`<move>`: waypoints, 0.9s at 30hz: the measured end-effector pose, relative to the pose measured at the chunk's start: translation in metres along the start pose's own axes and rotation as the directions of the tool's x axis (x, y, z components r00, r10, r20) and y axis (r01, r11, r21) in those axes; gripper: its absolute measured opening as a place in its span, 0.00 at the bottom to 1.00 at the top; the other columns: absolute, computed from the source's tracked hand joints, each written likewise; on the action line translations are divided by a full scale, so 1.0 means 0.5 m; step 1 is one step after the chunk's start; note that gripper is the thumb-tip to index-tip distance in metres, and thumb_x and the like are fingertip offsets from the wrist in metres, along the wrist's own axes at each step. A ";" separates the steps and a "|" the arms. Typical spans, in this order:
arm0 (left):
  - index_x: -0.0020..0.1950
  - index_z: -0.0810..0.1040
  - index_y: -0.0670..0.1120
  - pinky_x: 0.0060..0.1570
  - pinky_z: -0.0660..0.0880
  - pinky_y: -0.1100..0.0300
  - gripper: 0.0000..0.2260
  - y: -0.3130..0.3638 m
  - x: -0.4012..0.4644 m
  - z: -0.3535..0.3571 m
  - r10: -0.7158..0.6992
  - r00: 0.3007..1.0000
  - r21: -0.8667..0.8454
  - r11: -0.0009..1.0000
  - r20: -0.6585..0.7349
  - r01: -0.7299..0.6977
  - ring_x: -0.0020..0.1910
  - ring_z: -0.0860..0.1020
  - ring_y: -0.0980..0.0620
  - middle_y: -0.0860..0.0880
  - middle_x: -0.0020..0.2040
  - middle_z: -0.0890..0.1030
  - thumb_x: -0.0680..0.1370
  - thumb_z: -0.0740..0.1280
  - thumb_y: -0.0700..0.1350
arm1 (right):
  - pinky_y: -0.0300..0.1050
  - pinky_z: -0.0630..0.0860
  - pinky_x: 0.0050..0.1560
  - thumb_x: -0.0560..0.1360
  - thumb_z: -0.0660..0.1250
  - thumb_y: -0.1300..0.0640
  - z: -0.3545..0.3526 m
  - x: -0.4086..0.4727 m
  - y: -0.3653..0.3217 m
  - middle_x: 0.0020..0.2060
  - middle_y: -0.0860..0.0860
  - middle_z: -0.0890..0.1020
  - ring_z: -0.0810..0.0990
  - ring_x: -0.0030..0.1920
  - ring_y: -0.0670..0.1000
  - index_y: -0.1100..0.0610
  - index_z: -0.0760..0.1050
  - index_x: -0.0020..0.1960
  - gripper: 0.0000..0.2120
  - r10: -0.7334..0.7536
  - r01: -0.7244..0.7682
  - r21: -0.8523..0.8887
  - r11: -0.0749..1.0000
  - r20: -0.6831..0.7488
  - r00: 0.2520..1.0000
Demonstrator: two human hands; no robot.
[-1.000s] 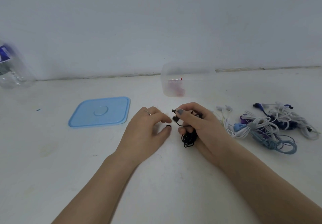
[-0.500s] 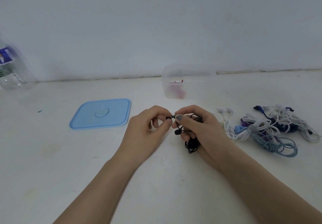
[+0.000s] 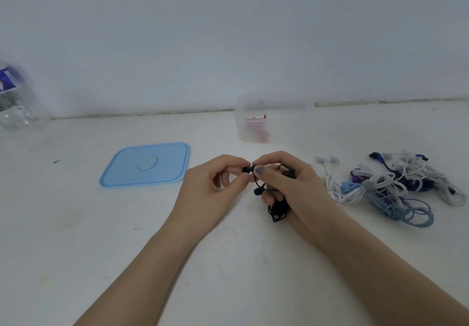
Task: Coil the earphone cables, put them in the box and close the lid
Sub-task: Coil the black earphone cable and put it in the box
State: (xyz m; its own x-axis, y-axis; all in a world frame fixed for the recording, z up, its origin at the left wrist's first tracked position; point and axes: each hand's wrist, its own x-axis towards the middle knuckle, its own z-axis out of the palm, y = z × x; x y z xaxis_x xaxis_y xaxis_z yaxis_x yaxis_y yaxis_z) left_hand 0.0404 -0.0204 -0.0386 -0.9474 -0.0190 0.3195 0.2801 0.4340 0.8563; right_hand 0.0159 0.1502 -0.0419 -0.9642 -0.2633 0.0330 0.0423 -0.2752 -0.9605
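Left hand (image 3: 215, 183), free second ago, now pinches earbud (image 3: 246, 169); right hand (image 3: 286, 186) grip holds black coil (image 3: 278, 210). Tuck pending; box (image 3: 274, 120) at 12 o'clock.

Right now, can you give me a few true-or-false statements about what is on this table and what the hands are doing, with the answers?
1. The blue lid sits on the box. False: it lies flat on the table, left of the open box.
2. The right hand grips a bundle of black earphones. True.
3. The left hand rests flat and holds nothing. False: its fingers pinch a black earbud at the end of the cable.
4. A pile of white, blue and purple earphones lies right of the hands. True.
5. The box holds nothing. False: something red shows inside.
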 end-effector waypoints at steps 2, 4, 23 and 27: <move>0.50 0.84 0.52 0.40 0.68 0.70 0.07 0.001 -0.001 0.000 0.012 1.000 0.007 1.000 0.005 -0.012 0.35 0.70 0.58 0.57 0.41 0.85 0.77 0.73 0.40 | 0.40 0.72 0.32 0.77 0.69 0.65 0.001 -0.001 0.000 0.33 0.52 0.80 0.69 0.23 0.47 0.61 0.80 0.48 0.01 -0.002 0.002 -0.013 1.000 0.002 1.000; 0.50 0.84 0.53 0.41 0.68 0.69 0.09 -0.001 -0.001 0.000 0.025 1.000 0.012 1.000 0.008 -0.025 0.35 0.70 0.58 0.56 0.41 0.85 0.77 0.73 0.39 | 0.42 0.72 0.33 0.77 0.69 0.65 0.001 0.000 0.001 0.33 0.53 0.80 0.69 0.23 0.47 0.62 0.79 0.48 0.01 0.000 0.000 -0.021 1.000 -0.004 1.000; 0.52 0.84 0.48 0.54 0.77 0.62 0.07 -0.001 -0.003 -0.011 0.134 0.987 -0.082 0.989 0.093 -0.126 0.48 0.83 0.50 0.54 0.45 0.86 0.78 0.72 0.36 | 0.37 0.70 0.29 0.74 0.69 0.65 -0.017 0.002 -0.019 0.35 0.59 0.78 0.65 0.25 0.47 0.63 0.76 0.46 0.03 0.188 -0.215 0.171 0.962 0.159 0.969; 0.51 0.84 0.43 0.54 0.77 0.62 0.05 0.004 -0.004 -0.013 0.078 0.988 -0.228 0.972 0.130 -0.047 0.49 0.85 0.50 0.48 0.45 0.87 0.78 0.71 0.35 | 0.36 0.69 0.28 0.72 0.69 0.64 -0.019 -0.001 -0.025 0.35 0.59 0.78 0.62 0.27 0.47 0.63 0.75 0.43 0.03 0.238 -0.282 0.196 0.939 0.219 0.946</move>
State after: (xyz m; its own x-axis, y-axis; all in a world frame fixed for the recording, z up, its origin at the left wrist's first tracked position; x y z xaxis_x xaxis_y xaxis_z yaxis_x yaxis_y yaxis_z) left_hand 0.0440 -0.0253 -0.0349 -0.9347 0.1320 0.3300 0.3521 0.2173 0.9104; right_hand 0.0134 0.1626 -0.0324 -0.8449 -0.5171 -0.1369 0.3624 -0.3652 -0.8575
